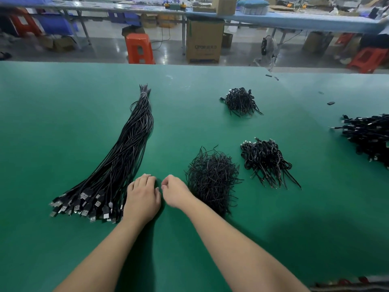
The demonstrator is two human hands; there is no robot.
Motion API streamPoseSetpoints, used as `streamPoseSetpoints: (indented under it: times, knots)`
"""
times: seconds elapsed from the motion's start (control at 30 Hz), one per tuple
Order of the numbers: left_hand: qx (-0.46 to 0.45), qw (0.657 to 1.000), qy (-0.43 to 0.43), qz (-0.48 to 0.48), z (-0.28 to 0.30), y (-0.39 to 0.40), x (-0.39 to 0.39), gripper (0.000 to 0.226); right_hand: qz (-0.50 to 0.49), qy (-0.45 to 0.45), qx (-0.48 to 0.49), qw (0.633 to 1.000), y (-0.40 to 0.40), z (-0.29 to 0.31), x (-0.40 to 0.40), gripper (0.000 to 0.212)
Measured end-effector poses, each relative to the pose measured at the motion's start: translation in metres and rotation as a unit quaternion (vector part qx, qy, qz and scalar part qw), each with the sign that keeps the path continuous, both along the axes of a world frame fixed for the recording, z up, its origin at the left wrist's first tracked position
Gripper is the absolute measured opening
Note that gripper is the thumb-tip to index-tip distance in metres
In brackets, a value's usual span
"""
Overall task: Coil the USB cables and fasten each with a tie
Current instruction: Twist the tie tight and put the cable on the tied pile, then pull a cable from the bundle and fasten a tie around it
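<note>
On the green table [63,144], a long cable bundle [126,148] fans out at the left, plugs toward the person, bound at its far end so single cables can be drawn off. Ties [212,178] lie heaped just right of the hands, within easy reach. Coiled cables [266,161] sit in piles farther right. The left hand [142,199] rests palm down beside the plugs, fingers loosely curled, its grip holding nothing visible. The right hand [175,192] curls its fingertips together; whether it pinches anything cannot be told.
</note>
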State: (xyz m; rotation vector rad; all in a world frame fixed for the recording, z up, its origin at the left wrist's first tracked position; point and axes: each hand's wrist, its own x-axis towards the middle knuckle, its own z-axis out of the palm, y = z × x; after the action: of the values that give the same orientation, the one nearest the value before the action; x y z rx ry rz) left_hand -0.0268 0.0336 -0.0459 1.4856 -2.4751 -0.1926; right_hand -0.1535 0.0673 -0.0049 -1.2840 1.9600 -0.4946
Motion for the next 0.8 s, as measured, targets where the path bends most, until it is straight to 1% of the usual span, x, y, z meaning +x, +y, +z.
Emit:
streamPoseSetpoints:
  times: [0.1,0.13,0.17,0.2,0.23,0.27,0.3,0.33,0.37,0.4,0.43,0.47,0.5,0.53,0.57,0.6,0.63,0.67,0.7,0.73,0.8]
  knots:
    - [0.051,0.996,0.070,0.014,0.002,-0.005,-0.001,0.028,0.017,0.022,0.000,1.000,0.000,-0.004,0.002,0.028]
    - [0.080,0.990,0.115,0.017,0.005,-0.008,0.000,0.028,0.031,0.035,0.005,0.999,0.000,-0.005,0.004,0.030]
    - [0.121,0.977,0.174,0.024,0.010,-0.010,0.001,0.028,0.044,0.051,0.010,0.998,0.001,-0.006,0.007,0.034]
    - [0.177,0.953,0.241,0.039,0.015,-0.012,0.003,0.029,0.055,0.068,0.012,0.996,0.002,-0.008,0.010,0.037]
    - [0.240,0.917,0.312,0.061,0.022,-0.012,0.004,0.030,0.061,0.082,0.010,0.995,0.003,-0.010,0.012,0.039]
    - [0.296,0.871,0.383,0.086,0.028,-0.012,0.005,0.032,0.062,0.090,0.007,0.994,0.003,-0.012,0.014,0.038]
    - [0.334,0.826,0.441,0.109,0.032,-0.012,0.006,0.037,0.060,0.093,0.004,0.994,0.003,-0.013,0.015,0.036]
    - [0.348,0.799,0.474,0.127,0.035,-0.013,0.007,0.041,0.059,0.095,0.002,0.994,0.003,-0.014,0.015,0.034]
    - [0.342,0.797,0.480,0.132,0.037,-0.014,0.010,0.045,0.058,0.099,0.000,0.993,0.004,-0.015,0.016,0.033]
    - [0.317,0.824,0.453,0.122,0.039,-0.015,0.015,0.046,0.058,0.104,-0.003,0.993,0.004,-0.015,0.017,0.032]
    - [0.277,0.866,0.404,0.101,0.042,-0.017,0.020,0.044,0.059,0.109,-0.005,0.992,0.004,-0.016,0.018,0.031]
    - [0.224,0.911,0.339,0.073,0.043,-0.020,0.027,0.039,0.060,0.114,-0.008,0.992,0.004,-0.016,0.019,0.030]
    - [0.170,0.948,0.268,0.040,0.045,-0.024,0.032,0.036,0.062,0.117,-0.009,0.991,0.005,-0.016,0.020,0.030]
    - [0.125,0.974,0.188,0.007,0.045,-0.029,0.038,0.035,0.064,0.119,-0.009,0.991,0.005,-0.016,0.020,0.029]
    - [0.098,0.991,0.091,-0.024,0.046,-0.034,0.044,0.039,0.065,0.118,-0.008,0.991,0.005,-0.016,0.020,0.028]
    - [0.094,0.994,-0.014,-0.049,0.047,-0.037,0.047,0.045,0.065,0.117,-0.008,0.991,0.005,-0.016,0.020,0.027]
    - [0.101,0.987,-0.103,-0.068,0.048,-0.039,0.050,0.052,0.065,0.117,-0.008,0.991,0.005,-0.016,0.019,0.027]
    - [0.112,0.977,-0.160,-0.080,0.048,-0.041,0.052,0.057,0.066,0.117,-0.010,0.991,0.006,-0.015,0.019,0.027]
    - [0.117,0.971,-0.188,-0.090,0.048,-0.042,0.053,0.057,0.068,0.118,-0.010,0.991,0.006,-0.015,0.019,0.027]
    - [0.111,0.969,-0.197,-0.098,0.048,-0.042,0.055,0.054,0.071,0.119,-0.011,0.990,0.006,-0.014,0.019,0.027]
    - [0.076,0.969,-0.205,-0.112,0.048,-0.042,0.057,0.039,0.077,0.123,-0.011,0.989,0.007,-0.013,0.019,0.027]
